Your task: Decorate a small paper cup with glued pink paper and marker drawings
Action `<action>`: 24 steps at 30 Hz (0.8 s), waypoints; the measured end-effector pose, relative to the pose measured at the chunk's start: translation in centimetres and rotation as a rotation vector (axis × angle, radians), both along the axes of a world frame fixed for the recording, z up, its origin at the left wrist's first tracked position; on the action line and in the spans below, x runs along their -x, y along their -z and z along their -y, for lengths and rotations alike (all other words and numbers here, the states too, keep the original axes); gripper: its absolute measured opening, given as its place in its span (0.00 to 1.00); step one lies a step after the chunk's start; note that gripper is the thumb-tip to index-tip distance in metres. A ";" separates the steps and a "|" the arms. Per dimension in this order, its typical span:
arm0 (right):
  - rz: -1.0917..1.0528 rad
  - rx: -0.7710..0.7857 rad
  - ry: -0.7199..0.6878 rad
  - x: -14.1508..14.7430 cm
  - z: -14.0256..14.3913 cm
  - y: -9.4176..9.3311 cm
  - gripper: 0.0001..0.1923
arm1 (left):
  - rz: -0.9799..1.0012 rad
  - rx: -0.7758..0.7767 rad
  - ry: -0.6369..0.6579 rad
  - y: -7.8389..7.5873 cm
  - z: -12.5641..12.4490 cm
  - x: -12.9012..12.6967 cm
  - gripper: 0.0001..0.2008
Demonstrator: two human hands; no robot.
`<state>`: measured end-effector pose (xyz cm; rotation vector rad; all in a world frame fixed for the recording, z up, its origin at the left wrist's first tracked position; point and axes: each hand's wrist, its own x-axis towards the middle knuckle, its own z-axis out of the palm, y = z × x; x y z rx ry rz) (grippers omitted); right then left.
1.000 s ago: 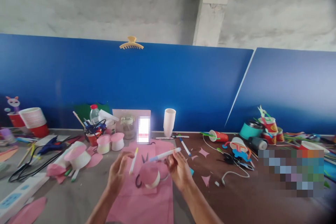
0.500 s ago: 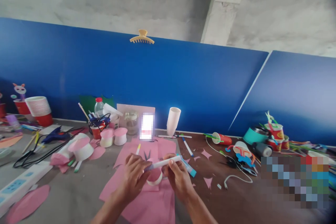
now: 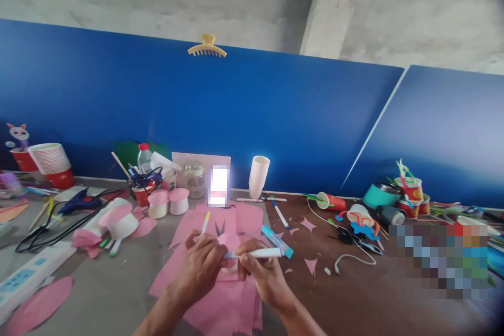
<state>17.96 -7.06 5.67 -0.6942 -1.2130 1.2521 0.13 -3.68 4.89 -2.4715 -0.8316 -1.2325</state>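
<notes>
Both hands are closed on a white marker (image 3: pixel 268 253) held level above the pink paper. My left hand (image 3: pixel 202 262) pinches its bluish end, likely the cap; I cannot tell if it is seated. My right hand (image 3: pixel 262 273) grips the white barrel, whose far end points right. Just below and behind the fingers is a white paper cup piece with a pink top (image 3: pixel 229 241), partly hidden. Pink paper sheets (image 3: pixel 220 304) lie underneath. Scissors (image 3: pixel 220 228) rest beyond my left hand, near a yellow-tipped pen (image 3: pixel 205 222).
Behind stand a tall white cup stack (image 3: pixel 259 176), a glass jar (image 3: pixel 195 181) and pink-topped cups (image 3: pixel 179 200). To the left lie a power strip (image 3: pixel 35 273) and black cable. On the right are pink scraps (image 3: pixel 310 265), a blue glue-like tube (image 3: pixel 277 241) and a white cable (image 3: pixel 354 256).
The marker has shifted right and levelled out, sticking out further past my right hand. My hands have come closer together. The view has tilted slightly.
</notes>
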 end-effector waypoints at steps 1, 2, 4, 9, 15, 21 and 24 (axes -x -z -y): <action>0.001 -0.005 0.009 -0.1 0.1 0.0 0.21 | 0.001 -0.010 0.002 0.0 -0.1 0.0 0.16; 0.005 -0.011 0.018 -0.1 0.1 0.0 0.20 | 0.001 -0.015 0.007 -0.1 -0.2 -0.1 0.16; 0.025 -0.028 0.029 -0.2 0.2 -0.1 0.20 | -0.003 -0.003 0.026 -0.1 -0.3 -0.2 0.16; 0.051 -0.092 0.018 -0.4 0.3 -0.1 0.19 | 0.023 0.015 0.064 -0.2 -0.3 -0.3 0.15; 0.070 -0.106 0.019 -0.7 0.7 -0.4 0.18 | 0.032 -0.019 0.095 -0.5 -0.1 -0.3 0.16; 0.083 -0.120 0.027 -0.9 0.7 -0.6 0.19 | 0.054 0.024 0.092 -0.2 -0.2 -0.4 0.18; 0.115 -0.140 0.037 -1.0 0.5 -0.5 0.20 | 0.067 0.059 0.115 -0.3 -0.2 -0.5 0.21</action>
